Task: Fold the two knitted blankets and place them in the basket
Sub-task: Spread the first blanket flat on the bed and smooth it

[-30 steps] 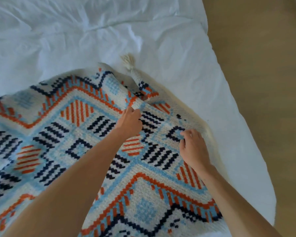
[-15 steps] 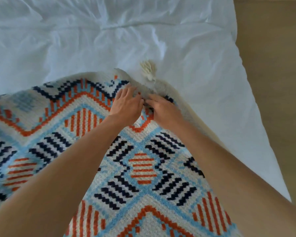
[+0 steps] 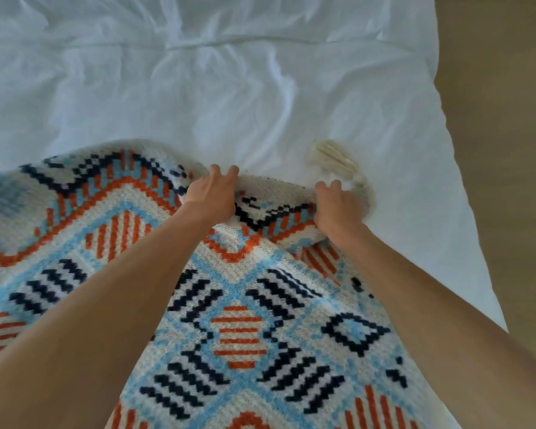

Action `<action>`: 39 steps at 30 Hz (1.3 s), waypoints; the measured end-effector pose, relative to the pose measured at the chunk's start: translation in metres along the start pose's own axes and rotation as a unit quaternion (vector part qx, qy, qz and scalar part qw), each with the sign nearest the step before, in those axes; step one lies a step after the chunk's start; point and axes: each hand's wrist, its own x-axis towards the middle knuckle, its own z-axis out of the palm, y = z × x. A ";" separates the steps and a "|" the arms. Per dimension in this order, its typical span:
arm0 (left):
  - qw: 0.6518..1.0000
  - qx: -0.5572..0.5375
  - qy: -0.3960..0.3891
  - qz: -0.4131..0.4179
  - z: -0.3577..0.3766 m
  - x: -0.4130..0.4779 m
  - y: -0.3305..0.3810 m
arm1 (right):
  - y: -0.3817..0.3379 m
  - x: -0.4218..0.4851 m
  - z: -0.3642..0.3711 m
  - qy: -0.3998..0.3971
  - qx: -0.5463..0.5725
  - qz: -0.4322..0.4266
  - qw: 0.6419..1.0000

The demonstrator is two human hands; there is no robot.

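Note:
A knitted blanket (image 3: 239, 308) with orange, navy and light-blue geometric patterns on cream lies spread over the near part of the bed. Its far edge is turned over, showing the cream back. My left hand (image 3: 212, 193) grips that far edge near the middle, fingers curled over the fold. My right hand (image 3: 336, 205) grips the same edge at the right corner, beside a cream tassel (image 3: 334, 156) that lies on the sheet. No second blanket and no basket are in view.
A wrinkled white bed sheet (image 3: 229, 82) covers the bed beyond the blanket. The bed's right edge runs diagonally, with tan floor (image 3: 508, 150) beyond it.
Both hands moved from close together on the blanket's far edge to apart along it; the right hand went to the tassel corner, and the edge has been pulled farther up the bed.

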 end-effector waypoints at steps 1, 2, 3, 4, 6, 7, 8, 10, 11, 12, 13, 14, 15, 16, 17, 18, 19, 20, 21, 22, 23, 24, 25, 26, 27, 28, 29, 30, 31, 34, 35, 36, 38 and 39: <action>1.000 -0.020 0.018 -0.005 -0.005 0.003 0.004 | 0.004 0.005 -0.006 0.035 0.013 0.006 0.999; 0.997 -0.057 0.053 -0.010 -0.011 0.008 0.010 | 0.011 0.011 -0.015 0.079 0.024 0.013 0.996; 0.990 -0.106 0.097 -0.011 -0.018 0.015 0.017 | 0.020 0.021 -0.026 0.130 0.034 0.022 0.991; 0.978 -0.157 0.138 -0.010 -0.025 0.023 0.024 | 0.029 0.033 -0.039 0.181 0.042 0.031 0.982; 0.956 -0.235 0.176 -0.011 -0.036 0.038 0.036 | 0.045 0.056 -0.061 0.229 0.062 0.022 0.971; 0.949 -0.259 0.176 -0.016 -0.037 0.043 0.040 | 0.048 0.063 -0.067 0.220 0.081 -0.002 0.972; 0.947 -0.277 0.163 -0.022 -0.036 0.046 0.041 | 0.048 0.066 -0.069 0.190 0.101 -0.031 0.976; 0.953 -0.280 0.114 -0.013 -0.027 0.040 0.044 | 0.047 0.059 -0.061 0.136 0.137 -0.046 0.980; 0.963 -0.251 0.099 -0.001 -0.021 0.036 0.046 | 0.048 0.051 -0.052 0.135 0.145 -0.035 0.980; 0.974 -0.205 0.096 0.012 -0.015 0.033 0.047 | 0.051 0.041 -0.043 0.149 0.141 -0.020 0.979; 0.982 -0.155 0.103 0.019 -0.010 0.031 0.048 | 0.053 0.029 -0.033 0.167 0.127 0.000 0.978; 0.986 -0.116 0.118 0.024 -0.006 0.030 0.056 | 0.062 0.017 -0.024 0.184 0.113 0.032 0.976; 0.986 -0.095 0.132 0.029 -0.004 0.031 0.064 | 0.070 0.006 -0.015 0.193 0.109 0.067 0.973; 0.985 -0.093 0.139 0.033 -0.002 0.031 0.070 | 0.074 -0.004 -0.007 0.191 0.110 0.095 0.971; 0.985 -0.101 0.135 0.043 -0.001 0.032 0.078 | 0.077 -0.013 0.001 0.180 0.108 0.118 0.970; 0.984 -0.114 0.120 0.059 0.002 0.032 0.089 | 0.080 -0.021 0.007 0.162 0.101 0.135 0.972; 0.984 -0.129 0.094 0.080 0.005 0.031 0.102 | 0.081 -0.028 0.014 0.140 0.097 0.148 0.974; 0.983 -0.140 0.061 0.103 0.008 0.030 0.115 | 0.081 -0.034 0.018 0.121 0.098 0.156 0.975; 0.981 -0.149 0.032 0.124 0.011 0.030 0.130 | 0.080 -0.038 0.021 0.107 0.103 0.162 0.976; 0.979 -0.157 0.010 0.134 0.013 0.029 0.144 | 0.077 -0.042 0.022 0.100 0.113 0.162 0.975; 0.978 -0.165 -0.004 0.128 0.014 0.029 0.157 | 0.073 -0.045 0.022 0.104 0.131 0.155 0.974; 0.979 -0.172 -0.013 0.108 0.014 0.031 0.169 | 0.068 -0.050 0.021 0.109 0.153 0.137 0.973; 0.981 -0.178 -0.018 0.079 0.013 0.032 0.179 | 0.061 -0.057 0.021 0.112 0.171 0.108 0.973; 0.981 -0.186 -0.018 0.044 0.011 0.035 0.189 | 0.054 -0.065 0.022 0.112 0.177 0.068 0.975; 0.981 -0.196 -0.008 0.013 0.009 0.037 0.197 | 0.048 -0.074 0.024 0.109 0.176 0.025 0.978; 0.979 -0.202 0.015 -0.005 0.007 0.039 0.204 | 0.042 -0.083 0.026 0.105 0.171 -0.013 0.980; 0.979 -0.200 0.047 -0.010 0.005 0.041 0.209 | 0.039 -0.091 0.029 0.102 0.163 -0.040 0.980; 0.980 -0.182 0.081 -0.001 0.003 0.042 0.212 | 0.037 -0.097 0.033 0.105 0.150 -0.061 0.981; 0.983 -0.149 0.107 0.015 0.000 0.044 0.213 | 0.037 -0.102 0.037 0.112 0.138 -0.078 0.981; 0.990 -0.055 0.123 0.041 -0.004 0.048 0.194 | 0.048 -0.111 0.047 0.132 0.140 -0.097 0.977; 0.991 -0.039 0.123 0.040 -0.004 0.047 0.183 | 0.053 -0.112 0.049 0.126 0.155 -0.086 0.976; 0.991 -0.025 0.128 0.040 -0.003 0.046 0.169 | 0.058 -0.111 0.051 0.117 0.165 -0.071 0.977; 0.987 0.023 0.143 0.068 0.000 0.041 0.138 | 0.065 -0.109 0.055 0.110 0.160 -0.054 0.980; 0.983 0.049 0.144 0.100 0.001 0.036 0.124 | 0.066 -0.108 0.058 0.114 0.153 -0.057 0.980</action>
